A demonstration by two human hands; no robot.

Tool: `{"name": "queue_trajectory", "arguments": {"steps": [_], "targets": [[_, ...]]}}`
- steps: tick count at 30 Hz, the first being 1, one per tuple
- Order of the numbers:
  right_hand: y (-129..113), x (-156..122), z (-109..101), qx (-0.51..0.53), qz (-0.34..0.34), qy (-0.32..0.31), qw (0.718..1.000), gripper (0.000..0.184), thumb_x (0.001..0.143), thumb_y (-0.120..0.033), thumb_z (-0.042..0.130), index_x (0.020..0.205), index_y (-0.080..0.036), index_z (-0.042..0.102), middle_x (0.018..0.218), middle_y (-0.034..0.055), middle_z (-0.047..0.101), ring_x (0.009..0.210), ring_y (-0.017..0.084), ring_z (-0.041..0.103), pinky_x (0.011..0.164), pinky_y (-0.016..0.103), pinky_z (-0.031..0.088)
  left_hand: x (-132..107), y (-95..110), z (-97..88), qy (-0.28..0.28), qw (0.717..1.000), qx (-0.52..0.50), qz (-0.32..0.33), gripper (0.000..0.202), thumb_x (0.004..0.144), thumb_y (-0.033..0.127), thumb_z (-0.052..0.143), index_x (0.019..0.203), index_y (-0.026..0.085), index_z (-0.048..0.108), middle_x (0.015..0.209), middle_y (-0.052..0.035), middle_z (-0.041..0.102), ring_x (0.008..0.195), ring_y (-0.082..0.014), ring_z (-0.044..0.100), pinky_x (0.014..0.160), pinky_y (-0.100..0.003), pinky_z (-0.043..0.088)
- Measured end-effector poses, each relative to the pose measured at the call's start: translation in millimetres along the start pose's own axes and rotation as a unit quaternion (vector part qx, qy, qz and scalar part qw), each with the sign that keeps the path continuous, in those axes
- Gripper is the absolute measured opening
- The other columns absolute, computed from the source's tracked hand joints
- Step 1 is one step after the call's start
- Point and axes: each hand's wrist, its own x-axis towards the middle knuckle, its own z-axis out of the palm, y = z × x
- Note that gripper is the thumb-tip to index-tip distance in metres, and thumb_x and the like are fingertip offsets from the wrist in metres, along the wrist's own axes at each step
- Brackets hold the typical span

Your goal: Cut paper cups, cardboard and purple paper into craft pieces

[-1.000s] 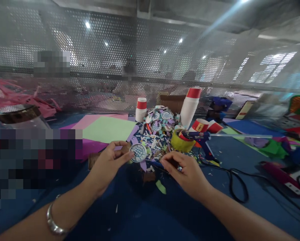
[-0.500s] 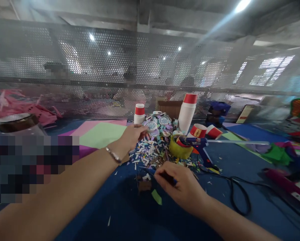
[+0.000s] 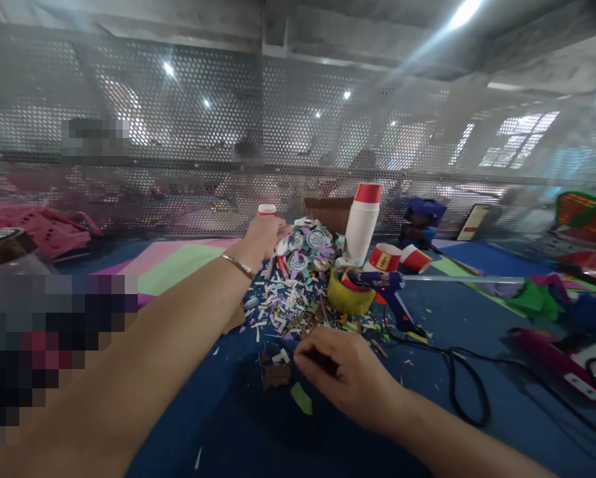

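My left hand [image 3: 264,237], with a bracelet at the wrist, reaches far forward to the short stack of paper cups [image 3: 267,209]. It covers most of that stack, and only a white and red top shows above it. Its fingers are largely hidden, so I cannot tell whether they grip. Nearer to me, my right hand [image 3: 345,368] is curled low over the table. Something slim and blue [image 3: 289,343] shows by its fingertips, too unclear to name. Just right of my left hand lies a heap of paper cut-outs with round patterned discs [image 3: 316,239].
Paper scraps [image 3: 283,299] litter the blue table. A tall cup stack [image 3: 362,229] stands behind a yellow tape roll [image 3: 350,297] with a glue gun [image 3: 392,292] resting on it. Its black cord [image 3: 452,372] loops rightward. Coloured sheets [image 3: 188,265] lie left; perforated panels [image 3: 178,119] rise behind.
My left hand has moved forward and up to the short cup stack, now covering most of it. My right hand stays curled in nearly the same place. The view has shifted slightly.
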Motion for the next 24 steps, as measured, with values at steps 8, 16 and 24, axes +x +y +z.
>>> {"name": "queue_trajectory", "arguments": {"steps": [8, 16, 24], "targets": [[0, 0, -4, -0.023, 0.027, 0.000, 0.999, 0.020, 0.092, -0.025, 0.050, 0.076, -0.019, 0.060, 0.066, -0.0008, 0.057, 0.060, 0.012, 0.051, 0.055, 0.025, 0.038, -72, 11, -66.1, -0.043, 0.961, 0.260, 0.078, 0.013, 0.089, 0.017, 0.054, 0.096, 0.015, 0.065, 0.090, -0.0071, 0.069, 0.082, -0.0183, 0.063, 0.075, -0.033, 0.049], [9, 0, -9, -0.071, 0.073, 0.009, 0.995, 0.029, 0.094, -0.033, 0.049, 0.070, -0.019, 0.057, 0.062, -0.0008, 0.054, 0.057, 0.013, 0.049, 0.053, 0.026, 0.034, -129, -7, -99.2, -0.167, 0.830, 0.514, 0.137, 0.011, 0.077, 0.028, 0.061, 0.074, 0.020, 0.068, 0.072, -0.0053, 0.066, 0.067, -0.0212, 0.056, 0.065, -0.034, 0.037], [16, 3, -9, -0.122, 0.090, -0.065, 0.986, 0.016, 0.088, -0.024, 0.056, 0.076, -0.018, 0.064, 0.066, 0.0000, 0.062, 0.057, 0.013, 0.052, 0.053, 0.025, 0.033, -178, -28, -82.5, -0.309, 0.732, 0.592, 0.134, 0.024, 0.070, 0.039, 0.071, 0.084, 0.019, 0.066, 0.088, -0.0086, 0.062, 0.087, -0.0279, 0.055, 0.070, -0.036, 0.036]]}}
